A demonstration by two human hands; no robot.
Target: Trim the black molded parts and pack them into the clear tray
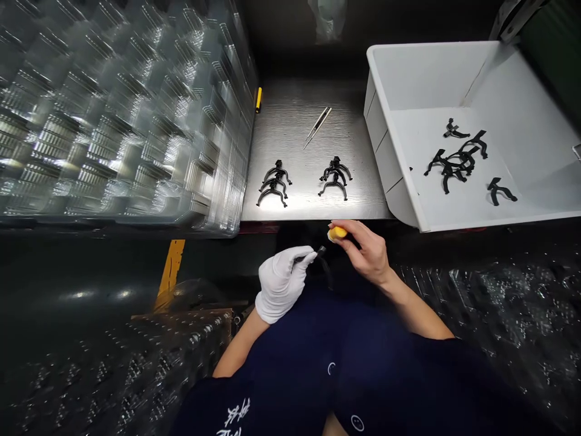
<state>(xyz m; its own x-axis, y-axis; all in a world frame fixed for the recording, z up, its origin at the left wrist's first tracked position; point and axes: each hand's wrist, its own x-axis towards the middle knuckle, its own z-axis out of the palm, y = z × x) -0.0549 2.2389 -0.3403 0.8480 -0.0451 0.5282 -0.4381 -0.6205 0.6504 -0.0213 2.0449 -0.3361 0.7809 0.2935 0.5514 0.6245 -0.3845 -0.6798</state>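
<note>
My left hand (282, 281), in a white glove, pinches a black forked plastic part (321, 251) over my lap, just in front of the bench edge. One curved leg of the part hangs down; the rest is hidden by the glove. In my bare right hand (368, 251) is a small yellow block-like piece (338, 232) with a whitish end, gripped between thumb and fingers. It is close to the black part but apart from it. Similar black parts sit on the metal bench in a left group (275, 184) and a right group (336, 177).
A slim, pointed metal tool (317, 127) lies on the metal bench (295, 209). Near the stacked clear trays (218, 151) on the left is a yellow-and-black item (258, 100). On the right, a white bin (397, 139) holds several black parts (456, 162).
</note>
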